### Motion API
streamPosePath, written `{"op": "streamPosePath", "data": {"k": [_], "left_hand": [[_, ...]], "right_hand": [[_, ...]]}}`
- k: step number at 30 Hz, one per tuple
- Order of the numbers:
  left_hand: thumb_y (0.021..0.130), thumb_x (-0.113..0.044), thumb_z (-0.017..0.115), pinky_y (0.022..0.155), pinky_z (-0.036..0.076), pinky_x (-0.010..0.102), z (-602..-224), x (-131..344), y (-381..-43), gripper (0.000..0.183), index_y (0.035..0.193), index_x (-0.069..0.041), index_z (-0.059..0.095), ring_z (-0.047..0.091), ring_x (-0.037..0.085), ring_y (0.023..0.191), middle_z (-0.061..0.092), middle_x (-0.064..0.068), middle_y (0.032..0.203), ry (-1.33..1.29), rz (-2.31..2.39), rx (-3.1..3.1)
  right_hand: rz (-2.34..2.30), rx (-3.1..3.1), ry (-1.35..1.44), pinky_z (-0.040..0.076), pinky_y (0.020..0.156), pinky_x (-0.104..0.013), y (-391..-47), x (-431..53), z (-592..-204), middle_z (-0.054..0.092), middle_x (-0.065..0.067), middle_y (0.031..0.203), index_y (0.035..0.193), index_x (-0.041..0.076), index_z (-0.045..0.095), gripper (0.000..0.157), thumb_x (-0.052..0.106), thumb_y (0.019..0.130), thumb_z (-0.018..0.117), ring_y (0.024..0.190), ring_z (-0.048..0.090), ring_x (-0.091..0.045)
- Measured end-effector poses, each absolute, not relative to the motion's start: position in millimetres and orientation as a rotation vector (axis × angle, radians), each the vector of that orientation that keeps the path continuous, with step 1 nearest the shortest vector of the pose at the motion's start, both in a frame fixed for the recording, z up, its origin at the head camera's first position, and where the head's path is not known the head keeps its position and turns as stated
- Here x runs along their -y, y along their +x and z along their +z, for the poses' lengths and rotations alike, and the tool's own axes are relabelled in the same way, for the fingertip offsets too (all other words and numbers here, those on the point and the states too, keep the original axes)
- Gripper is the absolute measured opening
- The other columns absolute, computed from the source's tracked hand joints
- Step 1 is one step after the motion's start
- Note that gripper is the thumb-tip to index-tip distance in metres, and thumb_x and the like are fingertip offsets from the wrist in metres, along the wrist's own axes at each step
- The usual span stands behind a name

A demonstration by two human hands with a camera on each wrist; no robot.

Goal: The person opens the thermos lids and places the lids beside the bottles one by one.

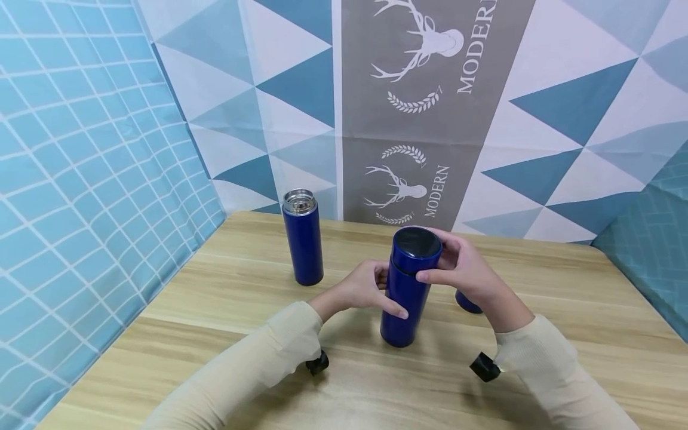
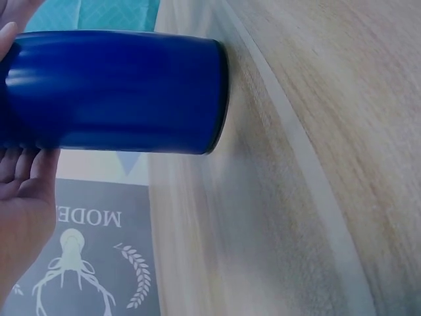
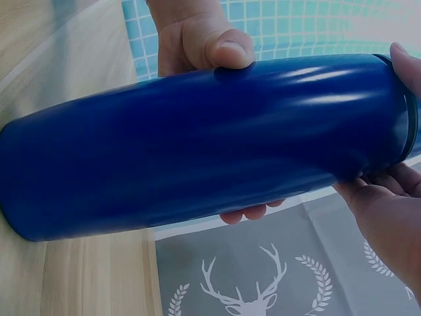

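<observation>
A dark blue thermos [image 1: 399,325] stands upright near the middle of the wooden table, with its cap [image 1: 417,242] on top showing a black, glossy disc. My left hand [image 1: 366,289] grips the thermos body, the thumb across its front. With thumb and fingers around the cap, my right hand [image 1: 469,270] holds the top end. In the right wrist view, the thermos [image 3: 191,145] runs across the frame, the left thumb lying on its side. The left wrist view shows the thermos base [image 2: 214,99] close against the tabletop.
A second blue thermos [image 1: 304,245], uncapped with a bare steel neck, stands at the back left. Behind my right wrist, a small blue object [image 1: 467,303] sits on the table [image 1: 215,334], partly hidden. Patterned cloth [image 1: 392,125] hangs along the back edge.
</observation>
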State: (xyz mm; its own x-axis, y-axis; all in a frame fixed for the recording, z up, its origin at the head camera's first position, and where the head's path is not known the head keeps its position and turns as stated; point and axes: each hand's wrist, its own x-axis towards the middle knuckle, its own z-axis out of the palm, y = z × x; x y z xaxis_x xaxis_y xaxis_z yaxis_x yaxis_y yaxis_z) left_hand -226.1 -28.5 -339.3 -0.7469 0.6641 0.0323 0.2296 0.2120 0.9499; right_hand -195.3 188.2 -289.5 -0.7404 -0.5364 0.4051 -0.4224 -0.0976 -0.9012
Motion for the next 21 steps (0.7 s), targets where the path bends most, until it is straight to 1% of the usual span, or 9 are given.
{"op": "streamPosePath", "data": {"k": [15,21], "left_hand": [[0.066,0.001,0.083,0.09,0.055,0.024,-339.9,28.6,-227.5,0.058,0.12,-0.003,0.061,0.068,0.008,0.095,0.07,0.014,0.115,0.849,1.519,-2.101],[0.066,0.002,0.082,0.092,0.054,0.024,-337.8,30.5,-230.0,0.056,0.118,-0.002,0.062,0.068,0.008,0.095,0.07,0.014,0.115,0.867,1.499,-2.074]], "right_hand": [[-1.955,-2.008,-1.117,0.055,0.091,-0.022,-197.8,-191.1,-290.8,0.065,0.012,0.123,0.134,0.017,0.051,0.058,-0.003,0.083,0.069,0.109,0.066,-0.007],[-1.944,-2.001,-1.137,0.055,0.091,-0.024,-199.5,-191.1,-290.4,0.064,0.01,0.124,0.136,0.015,0.05,0.058,-0.002,0.083,0.069,0.11,0.066,-0.008]]}}
